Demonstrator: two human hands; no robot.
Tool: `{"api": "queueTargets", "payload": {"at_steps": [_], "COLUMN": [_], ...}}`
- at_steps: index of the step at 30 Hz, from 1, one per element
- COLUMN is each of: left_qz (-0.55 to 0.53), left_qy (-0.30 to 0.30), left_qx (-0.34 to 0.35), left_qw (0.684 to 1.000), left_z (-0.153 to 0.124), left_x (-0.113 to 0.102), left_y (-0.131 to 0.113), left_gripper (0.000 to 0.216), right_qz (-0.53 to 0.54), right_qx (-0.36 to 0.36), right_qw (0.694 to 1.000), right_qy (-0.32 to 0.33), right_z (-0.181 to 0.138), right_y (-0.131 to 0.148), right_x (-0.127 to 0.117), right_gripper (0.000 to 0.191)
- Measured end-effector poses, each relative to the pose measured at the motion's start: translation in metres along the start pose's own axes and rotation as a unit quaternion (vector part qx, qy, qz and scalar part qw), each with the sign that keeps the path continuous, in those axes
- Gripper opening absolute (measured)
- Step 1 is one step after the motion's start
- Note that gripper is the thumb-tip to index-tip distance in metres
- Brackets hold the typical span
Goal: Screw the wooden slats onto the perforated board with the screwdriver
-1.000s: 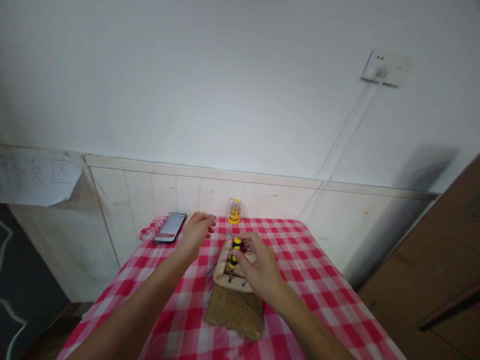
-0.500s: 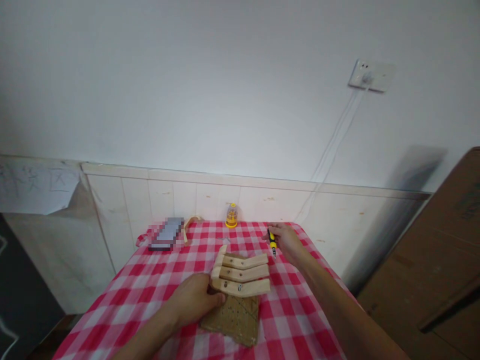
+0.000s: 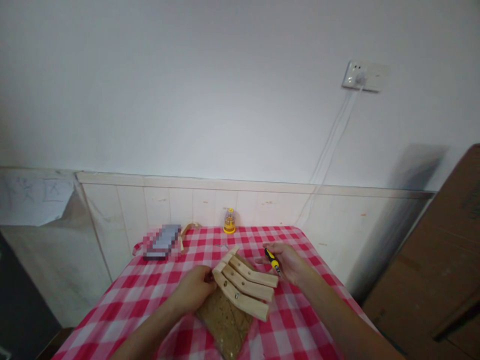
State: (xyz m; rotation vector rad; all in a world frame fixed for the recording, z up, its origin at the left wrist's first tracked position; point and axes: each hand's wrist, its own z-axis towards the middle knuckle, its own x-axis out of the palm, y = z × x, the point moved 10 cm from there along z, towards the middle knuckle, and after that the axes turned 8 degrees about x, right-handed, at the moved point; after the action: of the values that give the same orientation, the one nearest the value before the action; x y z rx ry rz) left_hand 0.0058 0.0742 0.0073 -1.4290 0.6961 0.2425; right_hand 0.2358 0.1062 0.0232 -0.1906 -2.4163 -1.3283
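A pale wooden piece with three bent slats and dark screw holes (image 3: 243, 290) lies at an angle over a worn brown board (image 3: 227, 320). My left hand (image 3: 195, 290) grips the left end of the slatted piece, thumb and fingers closed at its edge. To the right, my right hand (image 3: 290, 262) holds a black and yellow screwdriver (image 3: 272, 257) in closed fingers, its metal tip pointing down and to the right. The screwdriver is apart from the wood, just above the slats' right ends.
A red-and-white checked cloth (image 3: 157, 300) covers the table. At its back stand a yellow-based clear container (image 3: 229, 222), a curved wooden piece (image 3: 183, 237) and a pixelated flat object (image 3: 163, 242). A large cardboard box (image 3: 431, 280) leans at the right.
The slatted wood and board have turned clockwise, the slats' right ends swinging toward me. My right hand has moved slightly nearer with the screwdriver, which has tilted.
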Motion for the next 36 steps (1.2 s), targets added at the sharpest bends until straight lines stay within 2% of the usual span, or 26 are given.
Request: {"api": "queueTargets", "payload": {"at_steps": [4, 7, 10, 11, 14, 17, 19, 21, 22, 24, 29, 32, 36], "left_qz": [-0.023, -0.059, -0.111, -0.126, -0.157, -0.180, -0.208, -0.228, -0.233, -0.217, -0.231, -0.196, -0.199], "left_qy": [0.026, 0.061, 0.077, 0.062, -0.009, -0.050, -0.026, 0.003, 0.016, -0.009, -0.086, -0.141, -0.224], "left_qx": [0.036, 0.055, 0.069, 0.072, 0.095, 0.138, 0.189, 0.211, 0.215, 0.219, 0.217, 0.214, 0.182], "left_qw": [0.999, 0.995, 0.988, 0.988, 0.983, 0.973, 0.959, 0.950, 0.948, 0.951, 0.945, 0.947, 0.936], "left_z": [0.030, 0.050, 0.066, 0.072, 0.083, 0.077, 0.063, 0.047, 0.041, 0.032, 0.023, 0.015, 0.006], "left_x": [-0.002, 0.007, 0.007, -0.001, -0.035, -0.058, -0.054, -0.041, -0.034, -0.028, -0.027, -0.031, -0.041], "left_y": [-0.009, -0.012, -0.018, -0.021, -0.042, -0.078, -0.104, -0.118, -0.120, -0.116, -0.095, -0.086, -0.066], "left_gripper": [0.018, 0.017, 0.026, 0.031, 0.034, 0.034, 0.031, 0.030, 0.032, 0.028, 0.012, 0.010, 0.011], "right_qz": [0.003, -0.006, -0.091, -0.109, -0.137, -0.169, -0.198, -0.233, -0.249, -0.282, -0.335, -0.338, -0.334], "right_qx": [-0.003, -0.027, -0.141, -0.180, -0.261, -0.334, -0.370, -0.404, -0.420, -0.437, -0.438, -0.450, -0.442], "right_qw": [1.000, 0.999, 0.975, 0.966, 0.950, 0.923, 0.904, 0.880, 0.867, 0.848, 0.831, 0.825, 0.818], "right_qy": [-0.014, -0.039, -0.144, -0.147, -0.102, -0.083, -0.080, -0.088, -0.093, -0.098, -0.075, -0.047, -0.155], "right_z": [-0.021, -0.037, -0.058, -0.063, -0.067, -0.065, -0.062, -0.060, -0.061, -0.062, -0.063, -0.055, -0.022], "right_y": [-0.019, -0.027, 0.000, 0.012, 0.040, 0.062, 0.069, 0.073, 0.074, 0.071, 0.059, 0.064, 0.072], "right_x": [-0.003, -0.006, -0.018, -0.013, 0.015, 0.047, 0.066, 0.083, 0.089, 0.102, 0.118, 0.105, 0.042], "right_gripper": [0.009, 0.017, 0.025, 0.027, 0.029, 0.029, 0.026, 0.023, 0.022, 0.021, 0.023, 0.016, 0.014]}}
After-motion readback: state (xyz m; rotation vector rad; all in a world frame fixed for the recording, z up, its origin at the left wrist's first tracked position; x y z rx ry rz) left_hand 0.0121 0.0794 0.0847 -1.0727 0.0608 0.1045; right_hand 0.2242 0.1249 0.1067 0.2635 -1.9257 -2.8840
